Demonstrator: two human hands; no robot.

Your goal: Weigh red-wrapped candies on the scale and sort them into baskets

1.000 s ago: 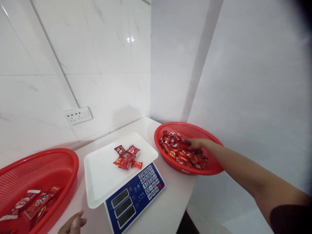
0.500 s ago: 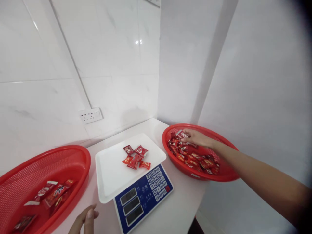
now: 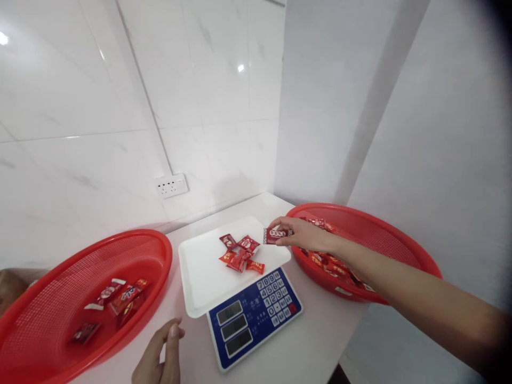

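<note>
My right hand (image 3: pixel 302 233) pinches a dark red candy packet (image 3: pixel 277 233) with white print, between thumb and fingers. It hangs over the right edge of a white weighing tray (image 3: pixel 202 277). On that tray lies a small pile of red wrapped candies (image 3: pixel 240 253), close to the held packet. The tray sits on a digital scale (image 3: pixel 256 320) with a blue keypad panel. My left hand (image 3: pixel 160 352) is low in front, left of the scale, its fingers loosely curled and nothing visible in them.
At the right, a red plastic basket (image 3: pixel 404 248) holds many wrapped candies, partly hidden by my right arm. Another red basket (image 3: pixel 52 288) on the left contains several packets. Behind the white table (image 3: pixel 262 202) are walls and a power socket (image 3: pixel 172 185).
My right hand has moved left out of the right basket, carrying the dark red packet to the tray's edge. The view has shifted left, and my left hand shows more fully.
</note>
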